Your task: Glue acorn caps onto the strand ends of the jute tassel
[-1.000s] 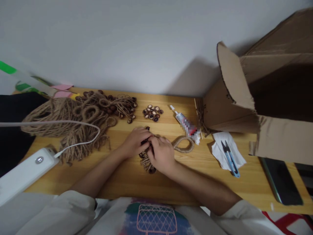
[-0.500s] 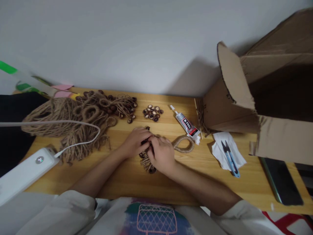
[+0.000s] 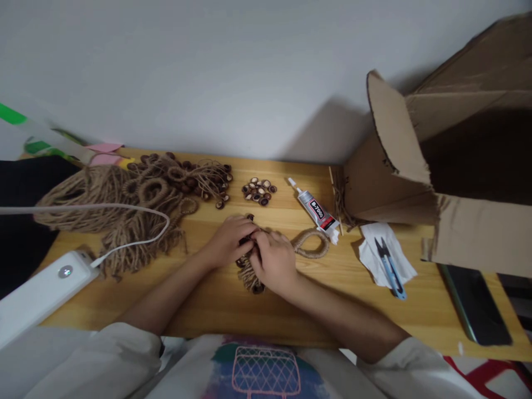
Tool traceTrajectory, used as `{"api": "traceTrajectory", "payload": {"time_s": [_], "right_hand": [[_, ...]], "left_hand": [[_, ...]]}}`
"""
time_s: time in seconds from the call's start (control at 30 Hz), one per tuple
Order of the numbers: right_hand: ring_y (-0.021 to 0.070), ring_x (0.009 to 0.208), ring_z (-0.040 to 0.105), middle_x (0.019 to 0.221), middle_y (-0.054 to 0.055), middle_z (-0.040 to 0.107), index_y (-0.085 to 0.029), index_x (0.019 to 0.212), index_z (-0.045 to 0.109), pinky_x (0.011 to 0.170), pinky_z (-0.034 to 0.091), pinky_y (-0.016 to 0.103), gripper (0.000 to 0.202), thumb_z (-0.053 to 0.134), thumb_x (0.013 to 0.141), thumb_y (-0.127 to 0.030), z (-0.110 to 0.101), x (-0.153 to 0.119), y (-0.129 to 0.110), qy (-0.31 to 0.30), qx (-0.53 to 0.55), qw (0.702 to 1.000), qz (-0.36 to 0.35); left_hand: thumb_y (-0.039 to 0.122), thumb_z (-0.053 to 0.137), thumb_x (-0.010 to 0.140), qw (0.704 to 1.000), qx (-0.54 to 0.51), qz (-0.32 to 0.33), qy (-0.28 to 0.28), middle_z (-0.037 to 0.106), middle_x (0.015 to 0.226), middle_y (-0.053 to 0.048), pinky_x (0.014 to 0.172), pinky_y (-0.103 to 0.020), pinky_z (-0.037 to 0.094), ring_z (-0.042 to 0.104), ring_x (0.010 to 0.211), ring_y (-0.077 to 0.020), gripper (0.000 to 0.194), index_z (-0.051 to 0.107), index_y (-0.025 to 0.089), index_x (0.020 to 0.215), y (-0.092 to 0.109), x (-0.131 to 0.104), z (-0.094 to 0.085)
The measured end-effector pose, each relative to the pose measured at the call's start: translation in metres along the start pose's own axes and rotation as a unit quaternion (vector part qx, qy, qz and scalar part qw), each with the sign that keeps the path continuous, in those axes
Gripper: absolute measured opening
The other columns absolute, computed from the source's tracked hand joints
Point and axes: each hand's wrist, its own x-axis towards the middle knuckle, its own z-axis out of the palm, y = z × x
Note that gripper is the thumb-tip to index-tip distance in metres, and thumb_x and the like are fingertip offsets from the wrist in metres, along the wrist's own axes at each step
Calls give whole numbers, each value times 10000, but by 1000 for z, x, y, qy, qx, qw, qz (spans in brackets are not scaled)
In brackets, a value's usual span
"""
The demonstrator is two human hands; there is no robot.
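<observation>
My left hand (image 3: 231, 239) and my right hand (image 3: 275, 260) meet over a jute cord tassel (image 3: 249, 275) on the table. Fingers of both hands are closed on its upper part, where dark brown nutshell pieces show between and just below them. What exactly the fingertips pinch is hidden. A wrapped jute loop (image 3: 312, 245) emerges to the right of my right hand. Beyond the hands lies a small cluster of halved nutshells (image 3: 259, 192), brown outside with some pale faces. A B-7000 glue tube (image 3: 316, 211) rests to their right, its white nozzle pointing up and left.
Jute cords (image 3: 89, 194) with rings and brown shells heap at the left. A white power bank (image 3: 47, 296) trails a cable. At right are an open cardboard box (image 3: 386, 188), blue thread snips (image 3: 389, 267) on a white tissue (image 3: 371, 263), and a dark phone (image 3: 476, 307).
My hands keep almost the same grip on the jute tassel. The whole view has shifted very slightly; nothing on the table has visibly moved.
</observation>
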Motion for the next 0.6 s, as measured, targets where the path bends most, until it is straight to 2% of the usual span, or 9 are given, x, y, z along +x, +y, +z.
{"api": "traceTrajectory", "payload": {"time_s": [0.3,0.6], "right_hand": [[231,814,517,850,67,644,-151,979,590,734,346,347,224,479,792,-202,1,-1,1,16,-5,1000,-9],[232,828,524,880,63,651,-155,1004,589,743,347,346,235,471,808,-207,1,0,0,4,-8,1000,-7]], "left_hand": [[243,466,841,1000,-5,-1,7,619,772,-56,692,-321,373,513,751,-188,159,598,155,844,1,-1,1],[227,503,806,1000,-20,-8,19,620,766,-54,698,-322,376,520,759,-190,130,601,145,830,0,-2,3]]}}
